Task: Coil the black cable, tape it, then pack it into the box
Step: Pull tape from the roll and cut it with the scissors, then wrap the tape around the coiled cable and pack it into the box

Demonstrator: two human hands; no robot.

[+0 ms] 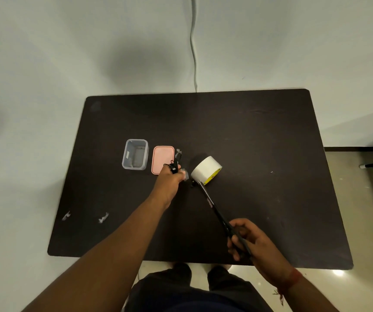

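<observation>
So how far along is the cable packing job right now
The black cable looks already coiled into a small bundle, gripped in the left hand. Taping is in hand: the right hand holds scissors with their tips at the tape roll, and a tape piece seems to be at the left fingers. Packing is left: the clear box stands open, its pink lid beside it.

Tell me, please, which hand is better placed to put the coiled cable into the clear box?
The left hand: it already holds the black cable next to the pink lid, near the clear box. The right hand is busy with scissors, farther away.
</observation>
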